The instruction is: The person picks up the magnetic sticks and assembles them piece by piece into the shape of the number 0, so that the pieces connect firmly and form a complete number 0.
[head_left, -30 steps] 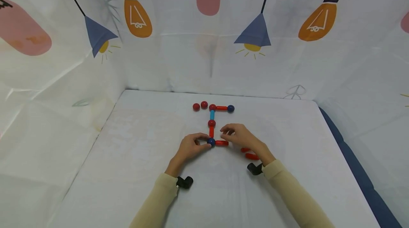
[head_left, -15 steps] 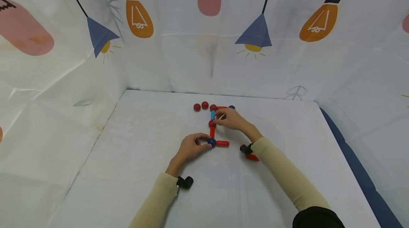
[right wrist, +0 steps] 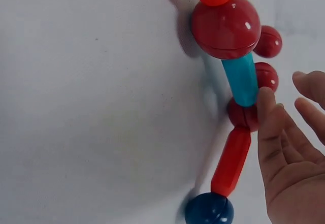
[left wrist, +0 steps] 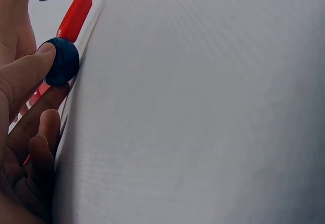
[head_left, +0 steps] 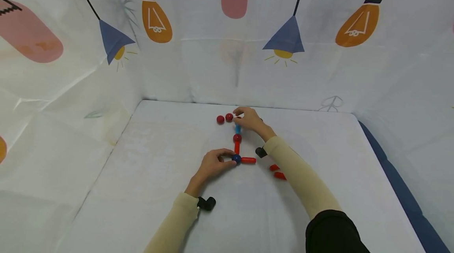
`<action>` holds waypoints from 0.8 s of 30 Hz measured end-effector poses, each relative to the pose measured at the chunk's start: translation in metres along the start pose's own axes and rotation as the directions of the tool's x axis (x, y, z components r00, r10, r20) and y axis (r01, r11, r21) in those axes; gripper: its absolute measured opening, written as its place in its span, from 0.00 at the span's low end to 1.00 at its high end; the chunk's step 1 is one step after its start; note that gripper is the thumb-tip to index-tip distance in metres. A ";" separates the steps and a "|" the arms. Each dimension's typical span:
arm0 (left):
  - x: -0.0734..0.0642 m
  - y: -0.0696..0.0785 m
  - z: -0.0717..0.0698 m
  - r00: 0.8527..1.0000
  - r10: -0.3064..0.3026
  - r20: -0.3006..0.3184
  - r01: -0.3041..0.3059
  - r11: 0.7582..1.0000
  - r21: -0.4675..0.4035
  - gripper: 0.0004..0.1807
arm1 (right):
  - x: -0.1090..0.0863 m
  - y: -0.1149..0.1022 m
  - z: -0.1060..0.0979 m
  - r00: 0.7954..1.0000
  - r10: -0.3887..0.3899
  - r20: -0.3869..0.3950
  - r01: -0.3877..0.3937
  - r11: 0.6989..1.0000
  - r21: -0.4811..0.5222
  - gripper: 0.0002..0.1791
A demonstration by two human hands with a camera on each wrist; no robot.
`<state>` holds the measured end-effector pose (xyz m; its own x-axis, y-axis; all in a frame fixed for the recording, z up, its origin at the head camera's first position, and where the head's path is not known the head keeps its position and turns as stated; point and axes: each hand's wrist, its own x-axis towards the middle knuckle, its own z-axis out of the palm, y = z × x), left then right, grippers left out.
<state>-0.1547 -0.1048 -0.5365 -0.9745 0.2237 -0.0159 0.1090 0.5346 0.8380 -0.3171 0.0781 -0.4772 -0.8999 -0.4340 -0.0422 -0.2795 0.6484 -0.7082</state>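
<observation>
A chain of balls and rods lies on the white table. My left hand [head_left: 211,165] pinches the blue ball [left wrist: 63,61] at its near end between thumb and fingers. A red rod [head_left: 248,160] sticks out rightward from that ball; another red rod [head_left: 237,147] leads away to the middle red ball [head_left: 237,138]. Beyond it come a light blue rod [right wrist: 240,80] and the far red ball [right wrist: 244,115]. My right hand [head_left: 249,119] is over that far ball, thumb and fingers spread apart, one fingertip overlapping it in the right wrist view. Whether it touches is unclear.
Two loose red balls, a left one [head_left: 220,119] and a right one [head_left: 229,117], lie left of the far ball. A red rod [right wrist: 231,160] joins the far ball to another blue ball [right wrist: 209,210]. Two loose red rods [head_left: 280,175] lie beside my right forearm.
My right hand has moved away from me along the chain, from near the right-pointing rod to the far red ball. My left hand has stayed on the blue ball.
</observation>
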 end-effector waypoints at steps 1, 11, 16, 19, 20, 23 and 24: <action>0.000 0.000 0.000 1.000 0.000 0.000 0.000 1.000 -0.001 0.17 | 0.002 0.001 0.001 1.000 0.014 -0.010 -0.014 1.000 0.013 0.21; 0.000 0.001 0.000 1.000 0.002 -0.004 -0.002 1.000 -0.008 0.17 | 0.016 -0.003 0.013 0.995 0.080 -0.054 -0.077 0.996 0.048 0.23; 0.001 0.001 0.000 1.000 0.000 -0.010 0.000 1.000 -0.011 0.17 | 0.020 -0.007 0.020 0.994 0.098 -0.046 -0.097 0.995 0.020 0.20; 0.001 -0.001 0.000 1.000 -0.006 -0.012 0.006 1.000 -0.015 0.17 | 0.021 -0.006 0.023 0.994 0.108 -0.034 -0.108 0.994 0.006 0.18; 0.000 -0.002 0.000 1.000 -0.007 -0.010 0.007 1.000 -0.015 0.17 | 0.021 -0.005 0.025 0.993 0.111 -0.030 -0.111 0.994 0.003 0.18; 0.000 -0.003 0.000 1.000 -0.005 -0.009 0.005 1.000 -0.014 0.16 | 0.022 -0.004 0.027 0.993 0.116 -0.032 -0.116 0.993 -0.003 0.17; -0.001 -0.003 0.000 1.000 -0.004 -0.009 0.004 1.000 -0.013 0.16 | 0.022 -0.004 0.028 0.993 0.117 -0.033 -0.118 0.993 -0.002 0.17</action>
<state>-0.1543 -0.1063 -0.5394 -0.9767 0.2139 -0.0146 0.1024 0.5251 0.8449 -0.3265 0.0489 -0.4949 -0.9371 -0.3339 -0.1016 -0.1726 0.6964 -0.6966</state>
